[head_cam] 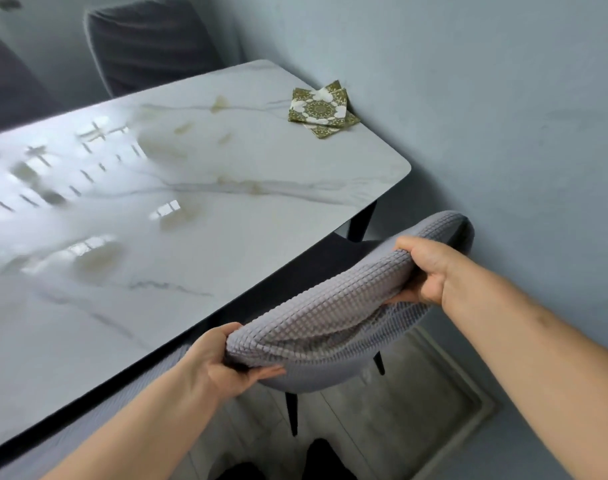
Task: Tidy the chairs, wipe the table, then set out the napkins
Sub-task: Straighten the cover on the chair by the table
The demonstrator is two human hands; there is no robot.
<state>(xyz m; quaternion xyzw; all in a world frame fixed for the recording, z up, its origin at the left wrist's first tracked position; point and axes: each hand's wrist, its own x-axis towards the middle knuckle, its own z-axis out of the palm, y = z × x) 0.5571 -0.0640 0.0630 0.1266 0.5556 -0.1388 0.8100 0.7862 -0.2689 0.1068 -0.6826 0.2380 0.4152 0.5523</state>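
Note:
A chair [333, 313] with a grey waffle-textured cover stands at the near long edge of the white marble table [198, 216], its seat partly under the tabletop. My left hand [226, 362] grips the left end of the chair's backrest, thumb beneath. My right hand [423, 271] grips the backrest further right, fingers curled over its top. A small stack of green and white patterned napkins [321, 108] lies at the table's far right corner, next to the wall.
A blue-grey wall [503, 116] runs close along the table's right end and the chair. A dark chair [153, 43] stands at the far side, another dark chair back [8, 77] at far left. Tiled floor [416, 393] lies below.

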